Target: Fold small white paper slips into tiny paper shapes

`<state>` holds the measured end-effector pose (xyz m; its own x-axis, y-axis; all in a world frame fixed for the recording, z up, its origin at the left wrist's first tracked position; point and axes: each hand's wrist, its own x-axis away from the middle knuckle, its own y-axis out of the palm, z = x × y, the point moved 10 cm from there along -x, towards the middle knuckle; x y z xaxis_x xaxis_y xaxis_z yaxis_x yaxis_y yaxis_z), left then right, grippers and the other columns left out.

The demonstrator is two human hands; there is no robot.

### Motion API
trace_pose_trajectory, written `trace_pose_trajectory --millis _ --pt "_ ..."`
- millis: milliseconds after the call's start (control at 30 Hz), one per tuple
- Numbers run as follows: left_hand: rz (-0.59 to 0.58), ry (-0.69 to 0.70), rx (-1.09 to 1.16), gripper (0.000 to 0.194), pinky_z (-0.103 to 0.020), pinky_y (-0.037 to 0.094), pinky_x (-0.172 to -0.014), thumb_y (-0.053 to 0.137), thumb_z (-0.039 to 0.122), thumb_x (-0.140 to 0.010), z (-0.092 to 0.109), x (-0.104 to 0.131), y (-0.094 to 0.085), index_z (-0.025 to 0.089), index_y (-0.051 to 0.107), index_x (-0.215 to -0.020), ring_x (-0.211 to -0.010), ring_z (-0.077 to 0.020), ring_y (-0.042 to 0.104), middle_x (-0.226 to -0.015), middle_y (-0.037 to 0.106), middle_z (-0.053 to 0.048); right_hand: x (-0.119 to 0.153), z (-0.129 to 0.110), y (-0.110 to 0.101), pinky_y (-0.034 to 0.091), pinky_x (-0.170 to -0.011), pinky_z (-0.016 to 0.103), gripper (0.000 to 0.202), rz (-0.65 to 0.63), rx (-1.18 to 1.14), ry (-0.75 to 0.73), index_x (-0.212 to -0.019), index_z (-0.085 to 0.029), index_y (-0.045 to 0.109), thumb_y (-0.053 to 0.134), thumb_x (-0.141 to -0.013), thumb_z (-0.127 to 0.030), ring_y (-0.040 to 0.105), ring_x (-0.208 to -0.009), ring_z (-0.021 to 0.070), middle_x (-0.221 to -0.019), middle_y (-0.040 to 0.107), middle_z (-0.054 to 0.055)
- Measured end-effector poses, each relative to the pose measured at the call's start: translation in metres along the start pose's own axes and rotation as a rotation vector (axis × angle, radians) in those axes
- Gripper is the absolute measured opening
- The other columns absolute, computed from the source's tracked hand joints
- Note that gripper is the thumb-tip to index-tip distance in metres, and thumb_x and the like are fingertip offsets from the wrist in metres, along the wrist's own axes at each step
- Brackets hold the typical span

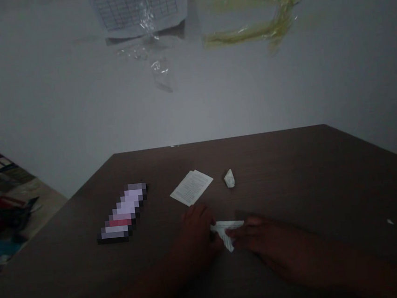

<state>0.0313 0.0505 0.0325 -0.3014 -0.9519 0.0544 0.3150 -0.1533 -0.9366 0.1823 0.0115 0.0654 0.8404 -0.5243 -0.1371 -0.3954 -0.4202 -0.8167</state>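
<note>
A small piece of printed paper (228, 236), folded to a triangle with its point toward me, lies on the brown table (273, 160). My left hand (199, 235) is closed on its left corner, fingers curled and thumb near the lower edge. From the right, my right hand (259, 234) presses its fingers together on the paper's right part. Beyond my left hand lie flat printed sheets (192, 187), slightly fanned. A small folded paper piece (229, 179) stands to the right of those sheets.
A phone (124, 214) with a blurred screen lies at the left. A tiny paper scrap (390, 221) is at the right. Behind the table rises a pale wall (215, 105) with a taped sheet (139, 9) and yellow tape (243, 34). Cluttered floor shows at far left.
</note>
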Motion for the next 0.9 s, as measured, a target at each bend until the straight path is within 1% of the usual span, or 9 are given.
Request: trace_pose_trajectory --millis 133,333,400,500,600,667,733,800,900 --pt "0.038 -0.008 -0.061 0.017 -0.048 0.057 -0.105 0.072 0.012 -0.091 -0.008 -0.006 -0.007 0.021 0.066 -0.104 -0.116 -0.0313 0.068 -0.12 0.072 -0.009 0.002 0.006 0.011 0.053 -0.134 0.052 0.06 -0.091 0.019 -0.005 -0.156 -0.021 0.078 0.055 -0.104 -0.001 0.072 -0.148 0.0301 -0.166 0.074 0.012" --pt "0.08 0.011 -0.131 0.014 -0.05 0.056 -0.106 0.069 0.009 -0.098 -0.016 -0.007 -0.02 0.019 0.067 -0.107 -0.117 -0.0332 0.068 -0.121 0.072 -0.012 0.006 0.008 0.011 0.051 -0.136 0.053 0.059 -0.084 0.09 -0.003 -0.16 -0.021 0.075 0.055 -0.106 -0.004 0.071 -0.151 0.0301 -0.169 0.071 0.012" --pt "0.106 0.029 -0.129 0.015 -0.048 0.057 -0.106 0.066 0.006 -0.099 -0.014 -0.005 -0.025 0.019 0.067 -0.106 -0.117 -0.0321 0.069 -0.121 0.072 -0.012 0.007 0.005 0.012 0.051 -0.136 0.055 0.057 -0.103 0.108 -0.014 -0.159 -0.016 0.075 0.055 -0.106 -0.004 0.07 -0.152 0.0323 -0.171 0.07 0.014" --pt "0.094 0.146 -0.042 0.019 -0.041 0.059 -0.102 0.066 0.004 -0.099 0.003 0.002 -0.021 0.02 0.069 -0.109 -0.115 -0.0286 0.071 -0.121 0.073 -0.01 0.005 0.001 0.013 0.051 -0.136 0.054 0.055 -0.113 0.118 -0.014 -0.155 -0.015 0.077 0.056 -0.105 -0.004 0.072 -0.148 0.0324 -0.169 0.071 0.015" --pt "0.034 0.269 0.035 0.021 -0.039 0.06 -0.102 0.074 0.007 -0.097 0.023 0.013 -0.01 0.021 0.073 -0.113 -0.112 -0.0274 0.074 -0.121 0.076 -0.007 0.002 -0.005 0.015 0.052 -0.135 0.054 0.05 -0.085 0.094 -0.017 -0.148 -0.015 0.08 0.058 -0.104 -0.004 0.072 -0.148 0.0321 -0.159 0.078 0.017" --pt "-0.001 0.287 0.031 0.016 -0.041 0.06 -0.104 0.078 0.011 -0.098 0.03 0.017 -0.004 0.02 0.076 -0.11 -0.114 -0.0288 0.074 -0.12 0.077 -0.008 0.001 -0.007 0.016 0.052 -0.135 0.056 0.047 -0.06 0.07 -0.003 -0.145 -0.015 0.08 0.058 -0.105 -0.005 0.071 -0.148 0.0338 -0.154 0.08 0.018" --pt "-0.029 0.284 0.004 0.016 -0.044 0.059 -0.107 0.076 0.012 -0.102 0.031 0.019 0.0 0.019 0.08 -0.115 -0.119 -0.0305 0.073 -0.123 0.078 -0.009 0.002 -0.006 0.015 0.053 -0.133 0.056 0.047 -0.024 0.026 0.022 -0.147 -0.017 0.077 0.057 -0.106 -0.007 0.071 -0.148 0.0331 -0.156 0.078 0.018" --pt "-0.054 0.286 -0.018 0.023 -0.046 0.057 -0.11 0.071 0.009 -0.106 0.03 0.018 0.002 0.021 0.083 -0.122 -0.123 -0.0308 0.072 -0.129 0.079 -0.009 0.005 0.0 0.009 0.06 -0.125 0.051 0.045 0.041 -0.051 0.055 -0.147 -0.019 0.076 0.054 -0.108 -0.009 0.076 -0.14 0.0298 -0.151 0.08 0.017" --pt "-0.081 0.34 -0.016 0.035 -0.044 0.053 -0.11 0.069 0.002 -0.105 0.031 0.017 0.003 0.026 0.085 -0.124 -0.124 -0.0291 0.071 -0.13 0.08 -0.005 0.009 0.013 -0.005 0.068 -0.107 0.043 0.04 0.167 -0.133 0.062 -0.137 -0.019 0.077 0.049 -0.111 -0.009 0.082 -0.119 0.0256 -0.13 0.085 0.014"
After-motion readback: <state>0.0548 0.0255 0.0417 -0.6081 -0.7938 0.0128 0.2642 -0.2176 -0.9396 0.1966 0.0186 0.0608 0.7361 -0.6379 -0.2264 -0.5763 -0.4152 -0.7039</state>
